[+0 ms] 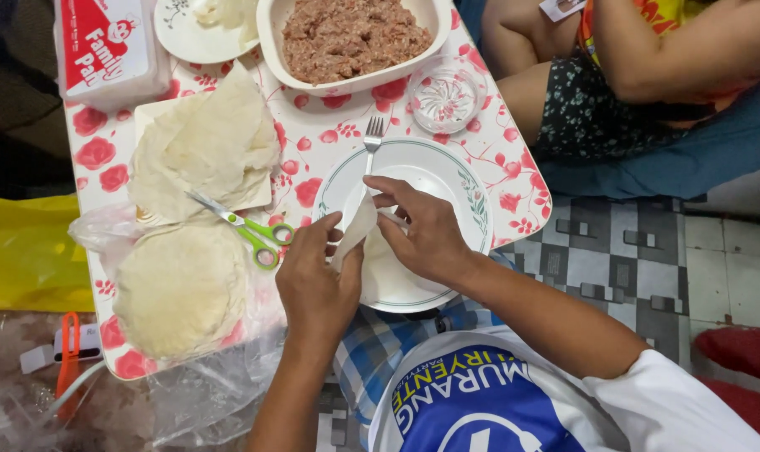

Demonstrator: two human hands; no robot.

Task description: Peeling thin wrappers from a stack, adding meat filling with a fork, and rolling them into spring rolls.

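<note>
1. Table (514,180): white cloth with red flower print, set over a checked tile floor.
2. Second person (648,75) seated at the far right corner; their hands are not on the table.
3. Bowl (271,38) of ground meat at the far edge, centre.
4. Red-and-white pack (103,50) at the far left corner.
5. Round wrapper stack (183,289) on clear plastic at the near left; a looser pile (204,142) of separated wrappers lies beyond it on a white board.
6. Plate (472,192): white with a green rim, right in front of the person, under both hands.
7. Left hand (317,280): over the plate's near-left rim, thumb and fingers pinching the lower part of the wrapper.
8. Right hand (426,230): over the plate's centre, fingers curled, fingertips pinching the wrapper's right edge.
9. Wrapper (359,230): a thin white sheet, held between the two hands above the plate, lifted and folded to a narrow upright strip. Whether its lower end touches the plate cannot be told.
10. Green-handled scissors (246,226) lie between stack and pile, just left of the left hand.
11. Fork (371,142) rests on the plate's far rim, tines pointing away.
12. Small glass dish (447,96) beside the bowl.
</note>
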